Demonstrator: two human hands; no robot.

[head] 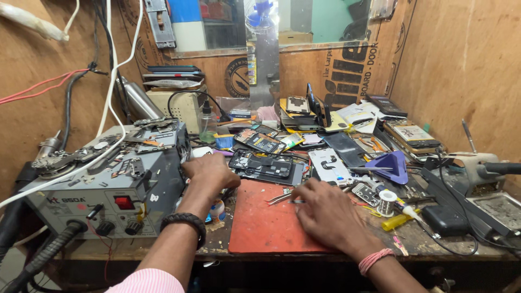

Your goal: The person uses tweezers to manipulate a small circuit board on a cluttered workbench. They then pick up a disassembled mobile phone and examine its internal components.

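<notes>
My left hand (209,169) rests palm down at the left edge of the bench clutter, beside the grey hot-air station (103,184), next to an opened black phone (266,167). Whether it holds anything is hidden under the fingers. My right hand (325,212) lies on the red work mat (260,222), its fingers pinching metal tweezers (279,198) that point left over the mat. A black bracelet circles my left wrist and a pink band my right.
Opened phones, back covers and loose parts crowd the bench behind the mat. A solder spool (387,202), a yellow-handled tool (399,221) and a purple triangular pick (393,165) sit right. A soldering stand (483,171) occupies the far right. Plywood walls enclose the bench.
</notes>
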